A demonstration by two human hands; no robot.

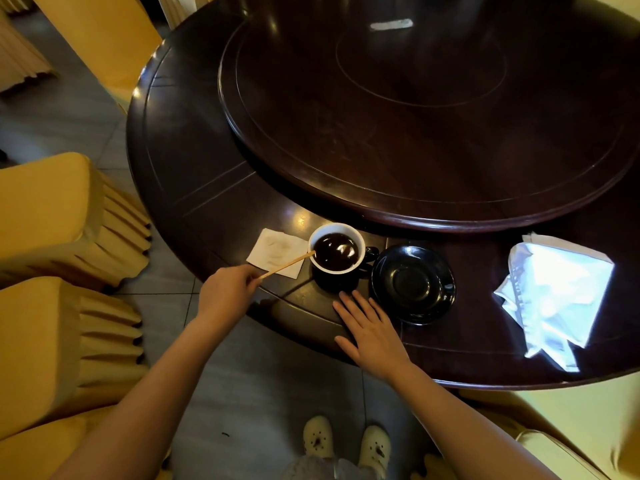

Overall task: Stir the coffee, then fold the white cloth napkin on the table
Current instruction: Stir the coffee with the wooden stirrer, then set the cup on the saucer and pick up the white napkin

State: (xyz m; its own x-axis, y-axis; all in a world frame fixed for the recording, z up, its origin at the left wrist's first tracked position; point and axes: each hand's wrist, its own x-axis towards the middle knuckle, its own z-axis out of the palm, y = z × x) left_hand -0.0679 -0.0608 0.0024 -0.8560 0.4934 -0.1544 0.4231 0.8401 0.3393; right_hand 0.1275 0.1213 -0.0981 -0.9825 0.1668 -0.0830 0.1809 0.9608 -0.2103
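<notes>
Head view: we looked down at a dark round table [194, 161].
Left hand [227, 294]: we pinched a thin wooden stick [285, 266], its tip in the coffee.
Right hand [372, 330]: we laid it flat and spread on the table, holding nothing, just beside the cup [337, 252].
Saucer [414, 284]: bare, right of the cup.
Napkin [554, 299]: crumpled, well right; we judged it soft and light, best taken by its corners.

My left hand [227, 294] pinches a wooden stir stick [285, 267], its tip in the coffee [335, 251] of the white-lined cup [337, 259]. My right hand [372, 332] lies flat on the bench [207, 161], beside a black saucer [414, 284]. The white cloth napkin [554, 296] lies crumpled, well to the right.
</notes>
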